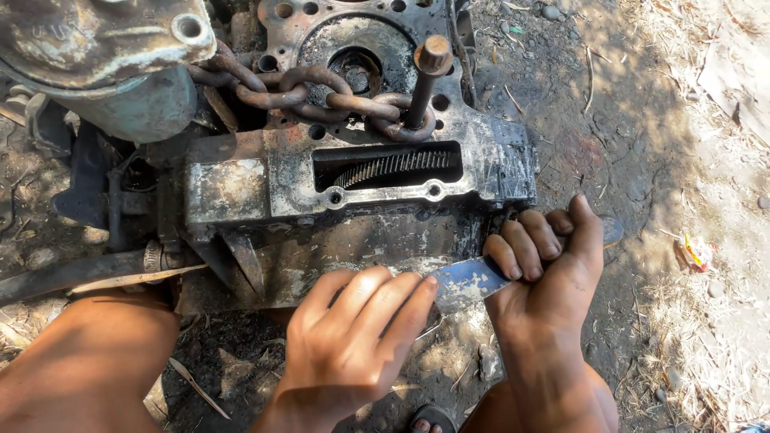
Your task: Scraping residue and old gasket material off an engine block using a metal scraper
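Observation:
My right hand [545, 273] is closed around the handle of a flat metal blade [469, 279], a scraper or knife, held against the lower face of a greasy engine block [361, 184]. My left hand [353, 337] lies flat with its fingers pressing on the blade's tip and on the block's dirty surface. A slot in the block's side shows gear teeth [393, 167].
A rusty chain [321, 92] loops around a bolt [425, 76] standing in the block's top. A pale green housing [104, 56] sits at the upper left, a black hose [72, 273] at the left. Dirt ground and dry straw [690, 321] lie to the right.

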